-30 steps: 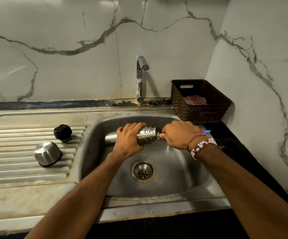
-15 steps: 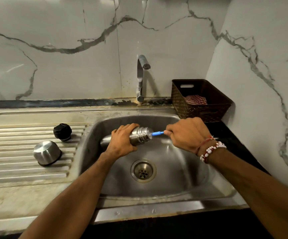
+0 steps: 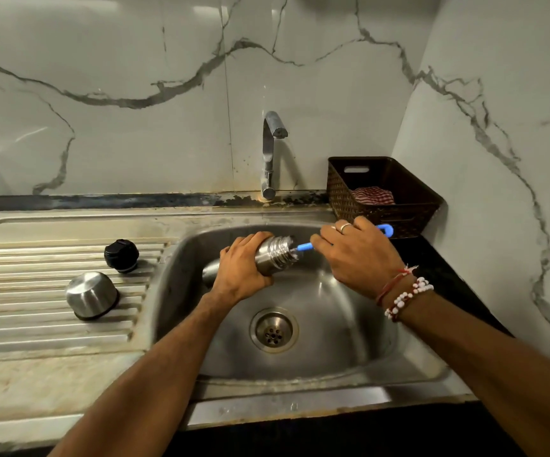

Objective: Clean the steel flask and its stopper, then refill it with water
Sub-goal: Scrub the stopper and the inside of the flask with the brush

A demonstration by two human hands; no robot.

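Observation:
The steel flask (image 3: 272,257) lies almost level over the sink basin (image 3: 333,324), its threaded mouth pointing right. My left hand (image 3: 239,267) grips its body from above. My right hand (image 3: 357,255) holds the blue handle of a bottle brush (image 3: 305,247), whose bristle end sits inside the flask's mouth; the handle's looped tip shows behind my knuckles. The black stopper (image 3: 121,255) stands on the ribbed drainboard (image 3: 36,308). The steel cup lid (image 3: 91,295) rests upside down in front of it.
A chrome tap (image 3: 271,150) rises behind the basin with no water running. A brown woven basket (image 3: 382,196) holding a red-and-white cloth (image 3: 372,195) stands in the right corner on the dark counter. The drain (image 3: 273,330) is in the basin's middle. Marble walls close the back and right.
My right hand has drawn back to the right, pulling the blue brush handle out of the flask's mouth. The flask, in my left hand, has tilted slightly.

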